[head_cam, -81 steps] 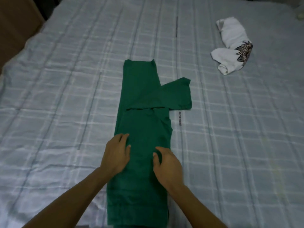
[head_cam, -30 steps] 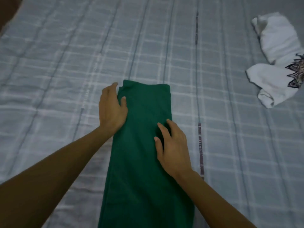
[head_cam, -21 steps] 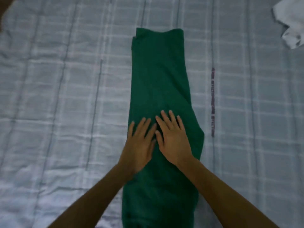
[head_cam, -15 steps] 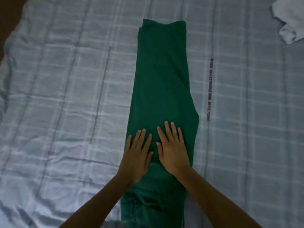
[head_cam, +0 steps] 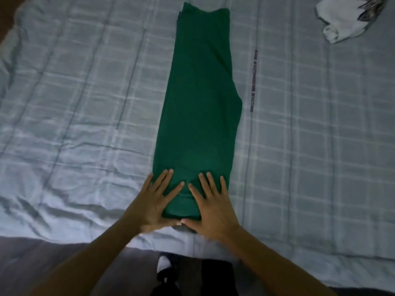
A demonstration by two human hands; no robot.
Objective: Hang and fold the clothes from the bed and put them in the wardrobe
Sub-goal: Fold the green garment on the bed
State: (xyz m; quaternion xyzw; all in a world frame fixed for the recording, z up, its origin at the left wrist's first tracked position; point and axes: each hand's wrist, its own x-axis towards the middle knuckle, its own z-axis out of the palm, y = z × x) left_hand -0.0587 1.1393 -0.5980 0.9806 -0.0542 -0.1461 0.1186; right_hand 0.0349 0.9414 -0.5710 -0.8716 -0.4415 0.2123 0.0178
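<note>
Palms down, fingers spread, gripping nothing: left hand and right hand pressing near end of green garment, folded into long strip along bed, probably flattening and pinning it for next fold.

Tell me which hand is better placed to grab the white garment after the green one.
Right. The white garment lies far to the right, on the side of the right hand; the left hand would have to cross the green garment. Both hands lie flat on its near end.
</note>
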